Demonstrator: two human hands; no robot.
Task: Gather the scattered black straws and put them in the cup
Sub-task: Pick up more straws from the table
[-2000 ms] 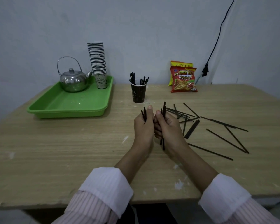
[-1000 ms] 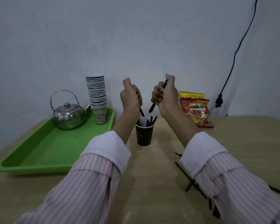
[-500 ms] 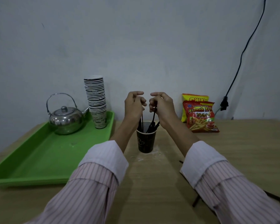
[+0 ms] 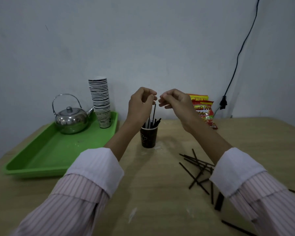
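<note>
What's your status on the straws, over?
Left hand fingertips meet top of thin black plastic straw standing in dark paper cup; pinch unclear. Right hand beside it, empty. More black straws scattered on wooden table; nothing blocking.

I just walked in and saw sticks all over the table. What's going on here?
A person is collecting black straws into a dark paper cup on the table. The left hand pinches the top of one straw, whose lower end sits in the cup among several others. The right hand hovers beside it, fingers loosely curled, holding nothing. A pile of loose straws lies on the table to the right, not yet gathered.
</note>
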